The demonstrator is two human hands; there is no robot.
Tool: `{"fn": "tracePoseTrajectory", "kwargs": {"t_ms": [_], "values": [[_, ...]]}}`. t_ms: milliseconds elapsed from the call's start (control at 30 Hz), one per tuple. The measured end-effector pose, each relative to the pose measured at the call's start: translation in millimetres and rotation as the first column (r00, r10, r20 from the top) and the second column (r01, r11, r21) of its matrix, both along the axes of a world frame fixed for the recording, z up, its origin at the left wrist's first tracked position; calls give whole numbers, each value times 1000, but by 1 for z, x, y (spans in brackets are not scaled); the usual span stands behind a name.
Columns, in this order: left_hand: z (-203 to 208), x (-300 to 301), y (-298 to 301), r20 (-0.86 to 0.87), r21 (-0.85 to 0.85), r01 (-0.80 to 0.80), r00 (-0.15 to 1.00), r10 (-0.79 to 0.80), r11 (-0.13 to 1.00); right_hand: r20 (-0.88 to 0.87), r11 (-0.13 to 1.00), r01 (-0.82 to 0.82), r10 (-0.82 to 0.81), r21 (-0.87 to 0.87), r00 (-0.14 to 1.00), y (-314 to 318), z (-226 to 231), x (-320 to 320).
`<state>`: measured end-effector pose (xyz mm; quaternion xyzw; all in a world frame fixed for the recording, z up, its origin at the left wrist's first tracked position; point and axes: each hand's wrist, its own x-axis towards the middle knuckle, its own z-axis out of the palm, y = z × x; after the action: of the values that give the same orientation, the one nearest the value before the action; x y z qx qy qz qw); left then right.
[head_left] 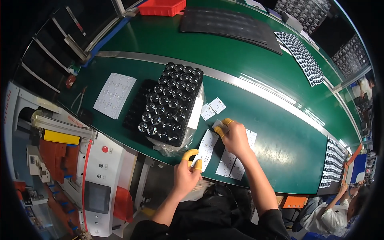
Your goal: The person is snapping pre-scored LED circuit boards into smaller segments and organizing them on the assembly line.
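Note:
Yellow finger cots cover fingertips on both my hands. My left hand (pixel 187 176) pinches the lower end of a white circuit board strip (pixel 207 149), which is tilted above the bench edge. At the strip's far end, my right hand (pixel 236 138) has its fingers closed around a small pale piece (pixel 217 123), partly hidden by the fingertips; its kind cannot be made out. More white circuit board strips (pixel 226 163) lie under and beside my right forearm. Two small white board pieces (pixel 218 105) rest on the green bench just beyond my right hand.
Left of my hands stands a black tray of clear round lenses (pixel 170 106) on plastic wrap. Further left are a stack of white boards (pixel 115 95) and a white machine (pixel 102 172). Lens-covered panels (pixel 334 162) lie right. A red bin (pixel 162 7) and black sheets (pixel 228 27) are far back.

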<state>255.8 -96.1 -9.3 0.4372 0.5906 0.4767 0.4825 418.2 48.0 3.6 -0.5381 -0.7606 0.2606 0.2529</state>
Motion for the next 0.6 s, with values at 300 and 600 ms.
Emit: {"fn": "tracePoseTrajectory", "kwargs": {"t_ms": [300, 600], "values": [[-9, -5, 13, -219, -89, -13, 976, -7, 996, 119, 944, -41, 1, 327, 993, -15, 9, -19], [-2, 6, 18, -610, -153, -9, 788, -87, 988, 68, 979, -186, 181, 85, 981, -33, -21, -23]]}}
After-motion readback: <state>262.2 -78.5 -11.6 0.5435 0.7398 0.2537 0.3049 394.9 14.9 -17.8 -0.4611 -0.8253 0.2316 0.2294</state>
